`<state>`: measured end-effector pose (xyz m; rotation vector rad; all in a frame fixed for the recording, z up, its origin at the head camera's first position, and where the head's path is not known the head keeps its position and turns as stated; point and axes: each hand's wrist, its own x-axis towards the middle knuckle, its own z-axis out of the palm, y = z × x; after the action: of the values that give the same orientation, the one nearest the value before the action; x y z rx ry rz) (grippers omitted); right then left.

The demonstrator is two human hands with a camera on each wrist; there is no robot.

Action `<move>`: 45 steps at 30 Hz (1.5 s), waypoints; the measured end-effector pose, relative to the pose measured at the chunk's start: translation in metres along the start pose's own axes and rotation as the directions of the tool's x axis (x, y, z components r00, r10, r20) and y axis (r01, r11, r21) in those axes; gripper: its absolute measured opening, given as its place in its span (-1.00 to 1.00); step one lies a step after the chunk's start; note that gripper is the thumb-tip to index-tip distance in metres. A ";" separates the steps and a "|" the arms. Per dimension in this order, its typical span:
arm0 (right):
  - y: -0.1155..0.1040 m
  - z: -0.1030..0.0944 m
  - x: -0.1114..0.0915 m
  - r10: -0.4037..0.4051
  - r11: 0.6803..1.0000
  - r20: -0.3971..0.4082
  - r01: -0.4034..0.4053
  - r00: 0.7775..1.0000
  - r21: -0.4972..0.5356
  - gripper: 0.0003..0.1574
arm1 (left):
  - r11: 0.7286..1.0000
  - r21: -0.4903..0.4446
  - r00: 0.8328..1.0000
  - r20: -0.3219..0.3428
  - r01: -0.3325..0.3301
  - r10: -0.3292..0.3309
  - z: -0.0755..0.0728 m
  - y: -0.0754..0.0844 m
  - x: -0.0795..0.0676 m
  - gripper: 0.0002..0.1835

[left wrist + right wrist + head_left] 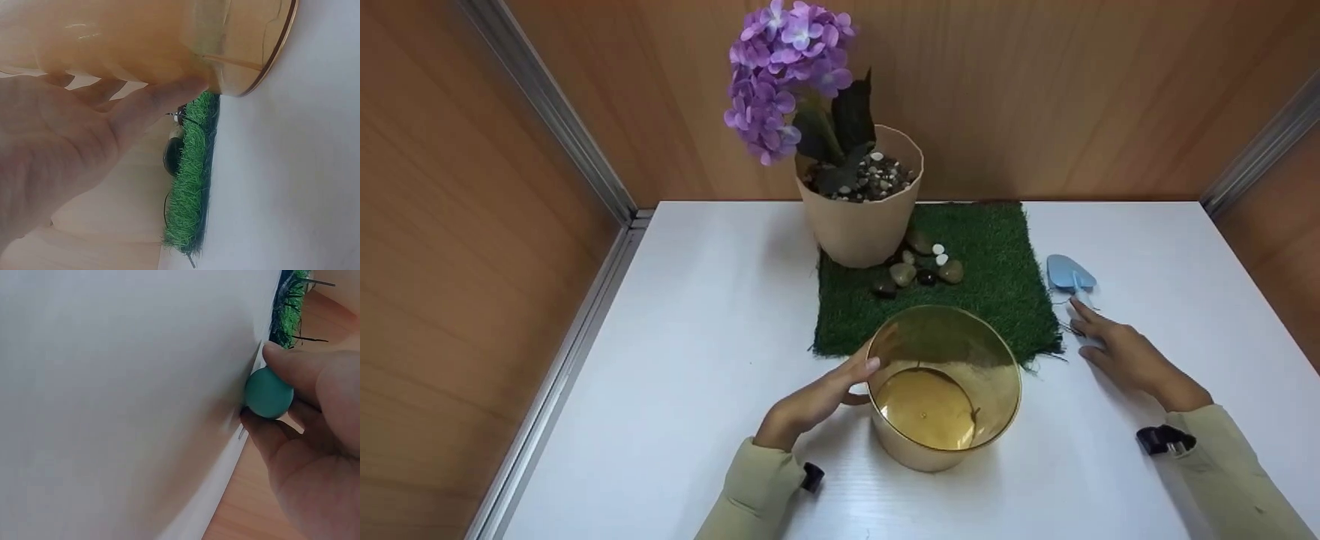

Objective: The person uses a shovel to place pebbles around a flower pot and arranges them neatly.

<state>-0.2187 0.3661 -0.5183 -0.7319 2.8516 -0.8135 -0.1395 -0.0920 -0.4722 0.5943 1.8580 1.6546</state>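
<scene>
A see-through amber pot (pixel 934 456), round and open at the top, stands upright near the front middle of the table. My left hand (pixel 821 394) grips its left side, thumb at the rim; in the left wrist view the fingers lie along the amber wall (pixel 135 39). Off to the right lies a small light-blue toy shovel (pixel 1066 271), its blade pointing away from me. My right hand (pixel 1129 360) is at its handle. In the right wrist view, thumb and fingers pinch the round teal handle end (pixel 269 394) close to the tabletop.
Behind the amber pot lies a green turf mat (pixel 997 285) with several pebbles (pixel 904 274) on it. A beige planter (pixel 859 229) holding a purple hydrangea (pixel 787 75) and gravel stands at the mat's back left. Wooden panels (pixel 1035 97) enclose the white table (pixel 697 315).
</scene>
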 end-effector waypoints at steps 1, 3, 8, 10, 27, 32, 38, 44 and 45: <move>0.000 0.000 0.000 0.005 1.000 0.001 -0.005 1.000 -0.004 -0.05 | 1.000 0.002 1.000 -0.002 0.003 -0.003 0.000 0.000 0.000 -0.43; -0.001 -0.001 0.001 0.007 1.000 0.000 -0.007 1.000 -0.006 -0.05 | 1.000 0.004 1.000 -0.007 0.009 -0.009 0.000 0.001 0.000 -0.44; -0.001 -0.002 0.000 0.009 1.000 0.004 -0.009 1.000 -0.009 -0.04 | 1.000 0.001 1.000 -0.007 0.009 -0.009 0.001 0.001 0.001 -0.45; 0.000 -0.002 -0.002 0.011 1.000 0.005 -0.011 1.000 -0.006 -0.04 | 1.000 -0.001 1.000 0.001 0.004 -0.004 0.001 0.001 0.002 -0.44; 0.000 -0.001 -0.001 0.012 1.000 0.023 -0.012 1.000 0.018 -0.24 | 1.000 0.010 1.000 -0.002 0.011 -0.011 -0.002 0.000 0.006 -0.43; -0.001 -0.001 -0.001 0.004 1.000 0.023 -0.004 1.000 0.009 -0.27 | 1.000 0.005 1.000 0.003 0.003 -0.003 -0.004 0.000 0.005 -0.43; 0.000 -0.001 -0.002 -0.007 1.000 0.025 0.007 1.000 -0.009 -0.31 | 1.000 0.004 1.000 0.008 -0.005 0.005 -0.005 0.000 0.005 -0.42; 0.002 -0.001 0.001 -0.023 1.000 0.021 0.023 1.000 0.014 -0.31 | 1.000 0.006 1.000 -0.009 0.019 -0.019 -0.005 0.001 0.005 -0.38; 0.001 -0.001 0.001 -0.024 1.000 0.021 0.023 0.999 0.019 -0.30 | 1.000 0.006 1.000 -0.010 0.020 -0.020 -0.006 0.001 0.005 -0.37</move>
<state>-0.2204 0.3673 -0.5180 -0.7688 2.8178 -0.8285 -0.1467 -0.0929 -0.4715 0.5691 1.8712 1.6423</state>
